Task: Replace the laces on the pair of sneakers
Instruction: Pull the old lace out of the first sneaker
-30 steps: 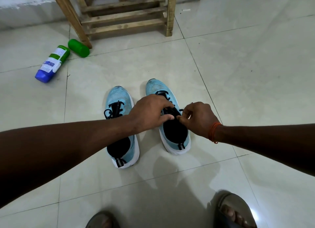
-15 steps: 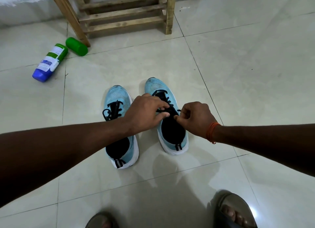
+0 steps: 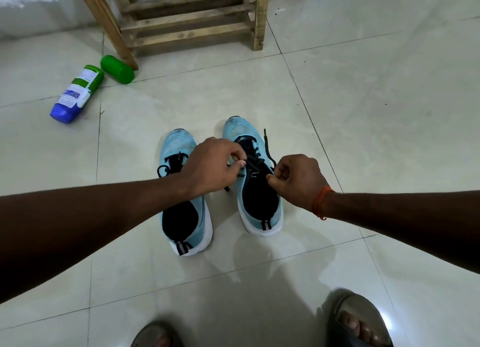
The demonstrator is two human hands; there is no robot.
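Pale floor tiles (image 3: 389, 113) carry everything, with a wooden frame (image 3: 192, 22) at the far wall. The left sneaker (image 3: 181, 145) and right sneaker (image 3: 259, 206) stand side by side, heels toward the person, so the lacing is reachable. The left hand (image 3: 210, 167) and right hand (image 3: 298, 180) each pinch the black lace (image 3: 266, 145) of the right sneaker, I judge to loosen it from the eyelets. A bottle (image 3: 76, 92) and green cap (image 3: 117, 69) lie well apart, blocking nothing.

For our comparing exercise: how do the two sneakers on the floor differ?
Left sneaker: tied lace, no hand on it. Right sneaker: loose lace pinched by left hand and right hand; it sits farther forward than the left sneaker. Both are light blue with white soles.
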